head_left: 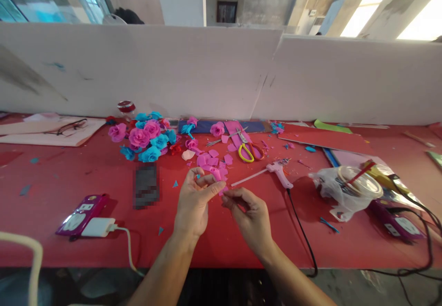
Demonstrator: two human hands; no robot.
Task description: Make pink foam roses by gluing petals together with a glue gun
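My left hand (197,200) is closed in a pinch around a small rolled pink paper flower (215,173), which shows above the thumb. Just to the right, my right hand (250,216) has thumb and fingertips pressed together; what they hold, if anything, is too small to make out. Beyond both hands lie loose pink paper petals (203,159). Scissors (246,152) with yellow and orange handles rest past them. A pale pink glue gun (279,173) with a glue stick (250,177) in its back lies right of my right hand.
Finished pink, blue and red paper flowers (140,138) cluster at the back left. A dark phone (147,186) lies left of my hands, near a purple power strip (84,214) with a white charger (98,227). At right stands a lidded tub (361,181) in plastic; black cables (304,232) trail off the edge.
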